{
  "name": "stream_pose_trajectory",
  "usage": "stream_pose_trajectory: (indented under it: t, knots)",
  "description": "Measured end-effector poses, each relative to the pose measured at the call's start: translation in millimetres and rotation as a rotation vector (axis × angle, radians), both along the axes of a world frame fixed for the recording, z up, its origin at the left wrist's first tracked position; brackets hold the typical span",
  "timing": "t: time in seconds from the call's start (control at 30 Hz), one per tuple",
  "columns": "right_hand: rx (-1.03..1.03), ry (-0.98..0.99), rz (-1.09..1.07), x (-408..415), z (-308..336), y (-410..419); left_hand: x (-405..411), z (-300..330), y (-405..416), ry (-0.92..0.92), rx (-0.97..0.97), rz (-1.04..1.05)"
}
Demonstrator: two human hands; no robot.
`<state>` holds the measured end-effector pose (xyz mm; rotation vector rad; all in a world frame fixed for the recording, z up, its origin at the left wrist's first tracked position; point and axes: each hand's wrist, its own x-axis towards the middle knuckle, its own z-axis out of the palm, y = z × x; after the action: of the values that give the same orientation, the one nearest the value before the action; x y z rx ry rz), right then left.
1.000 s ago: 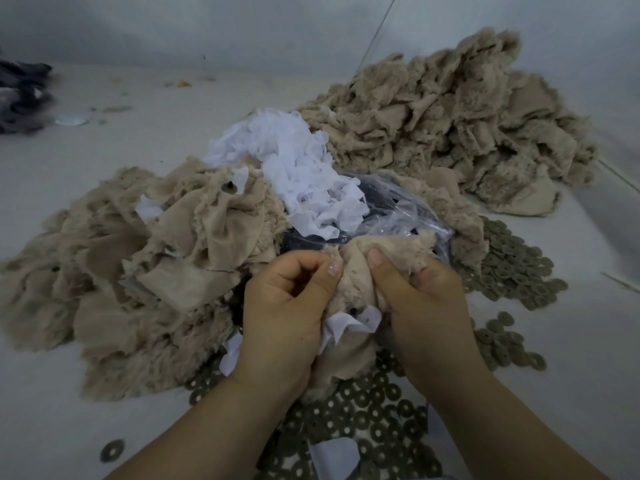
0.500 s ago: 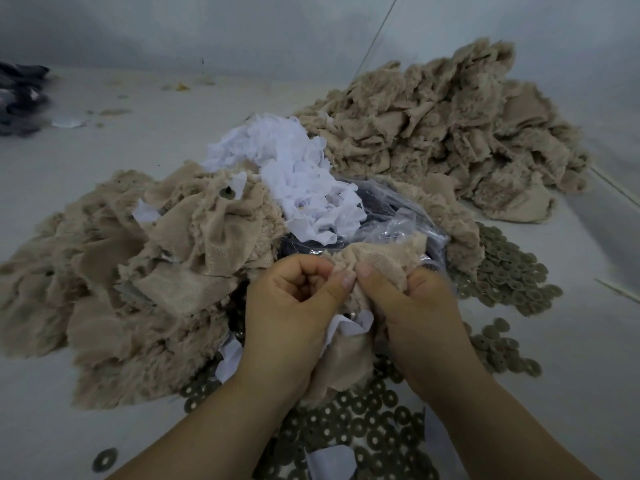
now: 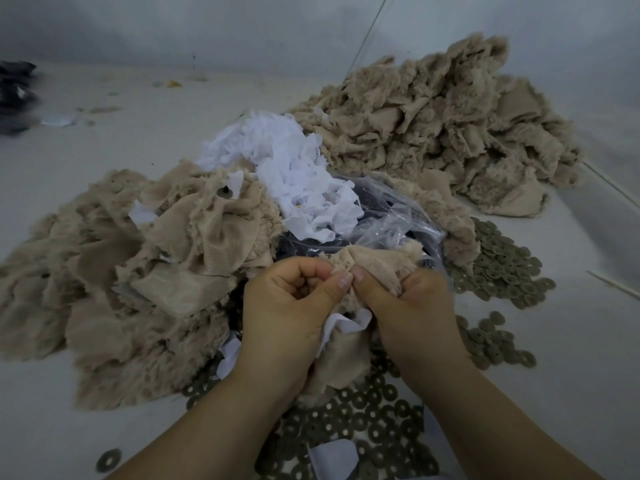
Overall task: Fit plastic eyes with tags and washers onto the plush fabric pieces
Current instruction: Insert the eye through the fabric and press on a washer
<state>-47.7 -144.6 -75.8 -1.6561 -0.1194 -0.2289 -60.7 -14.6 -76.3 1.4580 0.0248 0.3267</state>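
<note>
Both hands, left hand (image 3: 287,306) and right hand (image 3: 412,306), pinch one limp, light beige plush fabric piece (image 3: 374,268) with its white paper tag (image 3: 343,327); it probably handles best gripped close beside the eye hole.

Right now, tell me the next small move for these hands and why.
Probably keep pressing the thumbs together to seat the fastening. Both the left hand and right hand pinch one beige plush piece, thumb tips meeting on it, a white tag tucked between the palms. Any washer is hidden; spare washers lie below.
</note>
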Motion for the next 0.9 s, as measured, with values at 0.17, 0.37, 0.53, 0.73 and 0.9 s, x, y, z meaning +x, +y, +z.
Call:
stream_pose_trajectory:
  t: [0.17,0.37,0.53,0.73,0.9]
  knots:
    - [0.012,0.019,-0.028,-0.3,-0.5,-0.9,0.0,1.7,2.5,0.030,-0.011,-0.028]
    - [-0.037,-0.044,-0.029,-0.3,-1.5,1.6,0.4,4.6,4.0,0.034,0.062,0.000]
    - [-0.051,-0.022,-0.015,0.1,-1.5,-1.3,2.4,6.6,3.9,-0.022,0.218,0.054]
    - [0.099,0.149,0.060,0.0,-2.3,1.1,-5.9,18.9,15.8,-0.219,0.380,-0.021]
    - [0.174,0.197,0.081,3.1,-3.2,-0.3,-12.6,32.0,27.7,-0.190,0.711,-0.326]
